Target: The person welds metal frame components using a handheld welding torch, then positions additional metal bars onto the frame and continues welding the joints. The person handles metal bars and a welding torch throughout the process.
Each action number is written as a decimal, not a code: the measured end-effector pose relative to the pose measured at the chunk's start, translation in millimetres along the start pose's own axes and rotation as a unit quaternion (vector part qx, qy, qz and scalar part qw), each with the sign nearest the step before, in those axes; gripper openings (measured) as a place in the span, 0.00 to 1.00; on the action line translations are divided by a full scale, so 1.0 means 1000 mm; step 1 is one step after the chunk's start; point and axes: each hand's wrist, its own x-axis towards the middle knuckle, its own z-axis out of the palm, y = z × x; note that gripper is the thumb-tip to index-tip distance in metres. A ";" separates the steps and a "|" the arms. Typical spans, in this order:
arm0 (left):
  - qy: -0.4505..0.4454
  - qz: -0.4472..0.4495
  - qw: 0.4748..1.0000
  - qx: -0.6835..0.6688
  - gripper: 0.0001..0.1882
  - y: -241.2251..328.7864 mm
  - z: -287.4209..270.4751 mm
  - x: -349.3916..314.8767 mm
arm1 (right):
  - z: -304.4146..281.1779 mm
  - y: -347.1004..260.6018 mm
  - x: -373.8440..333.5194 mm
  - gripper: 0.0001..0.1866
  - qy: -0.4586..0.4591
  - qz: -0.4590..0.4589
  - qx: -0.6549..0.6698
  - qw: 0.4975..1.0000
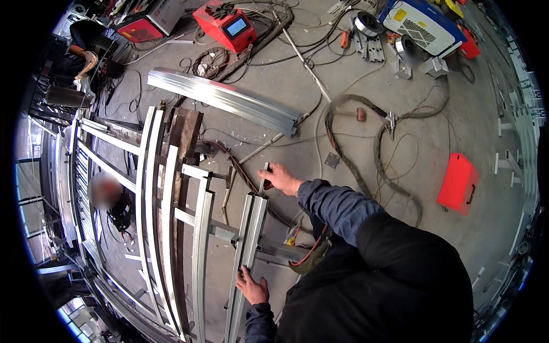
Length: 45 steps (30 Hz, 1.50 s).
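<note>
My right hand point(280, 178) is closed on a narrow metal strip point(263, 182). The strip stands up at the far end of a pair of long silver steel channels point(249, 234); whether it sits inside one of them I cannot tell. My left hand point(253, 287) lies against the channels nearer to me, its fingers apart and touching the metal. The channels rest across a grey crossbar point(283, 250). Just left of them runs another long steel profile point(203, 251), with a short clamp point(218, 176) close to its far end.
More rails lie leftward along a rusty beam point(186, 134). Stacked galvanized profiles point(223, 100) lie ahead on the floor. Cables point(337, 131) snake around a hammer point(360, 114). Red boxes point(457, 183), a red machine point(227, 27) and a blue-white machine point(422, 28) stand around. Another person point(117, 208) is at left.
</note>
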 end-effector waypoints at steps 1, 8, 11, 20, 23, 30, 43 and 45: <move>-0.005 0.007 1.000 -0.001 0.53 -0.003 -0.001 0.001 | -0.001 0.005 0.002 0.20 0.010 -0.012 -0.029 0.999; -0.008 0.017 1.000 -0.013 0.52 -0.007 -0.009 0.008 | 0.005 -0.009 -0.008 0.19 0.107 -0.078 -0.157 0.979; -0.002 0.010 1.000 -0.011 0.53 -0.005 -0.010 0.007 | 0.019 -0.025 -0.037 0.13 0.219 -0.308 -0.425 0.822; 0.052 0.015 0.998 -0.043 0.49 -0.029 -0.006 0.000 | 0.088 0.001 -0.122 0.24 -0.194 -0.448 -0.680 0.547; 0.075 0.008 0.997 -0.034 0.42 -0.037 -0.007 -0.008 | 0.094 0.009 -0.125 0.24 -0.213 -0.435 -0.704 0.520; 0.104 -0.030 0.992 -0.062 0.38 -0.050 0.006 -0.043 | 0.127 0.003 -0.151 0.23 -0.270 -0.340 -0.768 0.471; 0.222 -0.114 0.920 -0.301 0.40 -0.244 0.130 -0.337 | 0.363 0.261 -0.341 0.30 -0.480 -0.385 -0.666 0.422; 0.215 -0.180 0.906 -0.316 0.37 -0.291 0.156 -0.410 | 0.382 0.294 -0.367 0.34 -0.423 -0.352 -0.726 0.411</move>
